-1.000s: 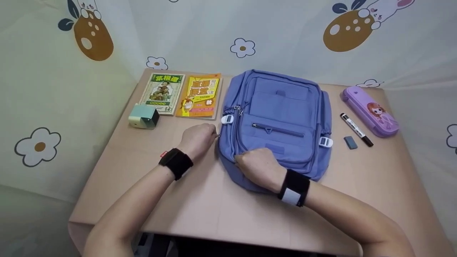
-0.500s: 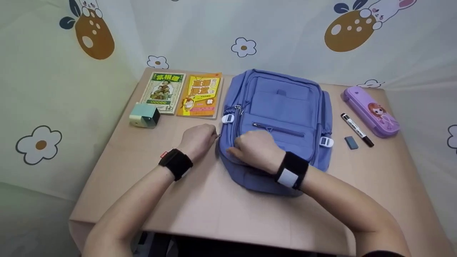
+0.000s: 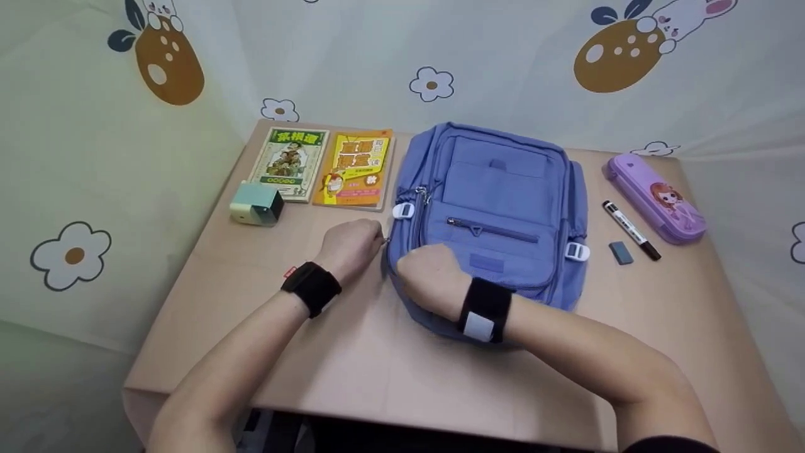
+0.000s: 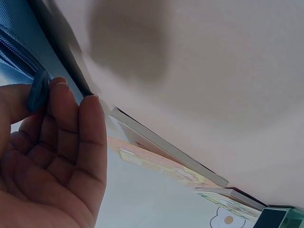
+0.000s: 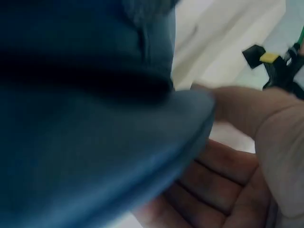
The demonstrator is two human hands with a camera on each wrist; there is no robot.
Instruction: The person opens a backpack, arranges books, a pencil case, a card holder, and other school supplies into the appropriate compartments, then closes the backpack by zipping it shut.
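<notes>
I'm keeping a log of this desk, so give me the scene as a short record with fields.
Backpack: blue, lying front up on the table
Left hand: pinches a zipper pull at the backpack's left edge
Right hand: holds backpack fabric near the lower left corner; wrist view blurred
Left of backpack: green-covered book, orange book, teal-and-cream block
Right of backpack: purple pencil case, marker, small blue-grey eraser
</notes>
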